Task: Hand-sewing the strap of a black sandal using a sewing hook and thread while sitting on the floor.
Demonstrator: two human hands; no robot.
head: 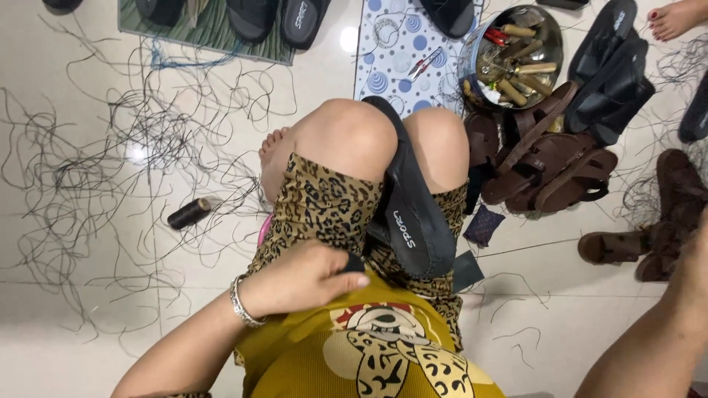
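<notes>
While the black sandal point(410, 214) sits wedged between the knees, the left hand point(306, 276) clamps its fingers on the near strap; steady grip helps. Right hand's point(697, 258) fingers cannot be told.

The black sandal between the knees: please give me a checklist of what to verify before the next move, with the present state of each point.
1. Sandal clamped between the knees, sole outward: ok.
2. Left hand grips the near end of the sandal: ok, its fingers pinch a dark part there.
3. Right hand ready: cannot tell; only the forearm shows at the frame edge.
4. Thread spool near: ok, on the floor to the left.
5. Tool bowl near: ok, beyond the knees.
6. Needle or thread in hand: cannot tell.
</notes>
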